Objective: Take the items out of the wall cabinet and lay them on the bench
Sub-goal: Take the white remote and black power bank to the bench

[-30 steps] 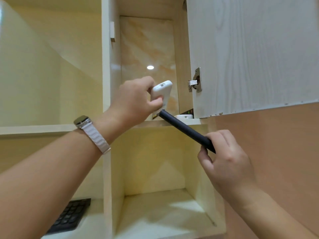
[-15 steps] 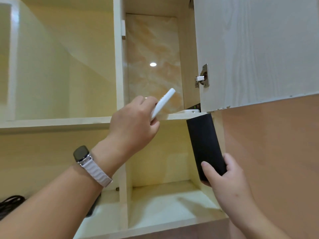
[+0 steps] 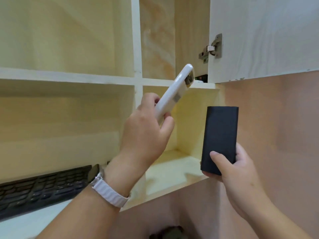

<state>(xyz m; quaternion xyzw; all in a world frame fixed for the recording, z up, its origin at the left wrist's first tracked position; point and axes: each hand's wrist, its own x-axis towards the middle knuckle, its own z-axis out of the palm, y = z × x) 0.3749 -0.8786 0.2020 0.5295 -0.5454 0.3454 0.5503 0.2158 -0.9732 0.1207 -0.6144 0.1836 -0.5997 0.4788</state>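
Black pack (image 3: 220, 137) sits lower, clasped by right fingers (image 3: 217, 158); left fingers (image 3: 166, 125) pinch white case (image 3: 174, 94).

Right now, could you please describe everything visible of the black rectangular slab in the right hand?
The flat, matte black rectangular slab has rounded long edges and no visible markings. It stands nearly upright, broad face to the camera, in front of the lower right compartment of the pale wooden wall cabinet. The right hand grips its lower end, thumb across the face, fingers round the right edge. Nothing else touches it.
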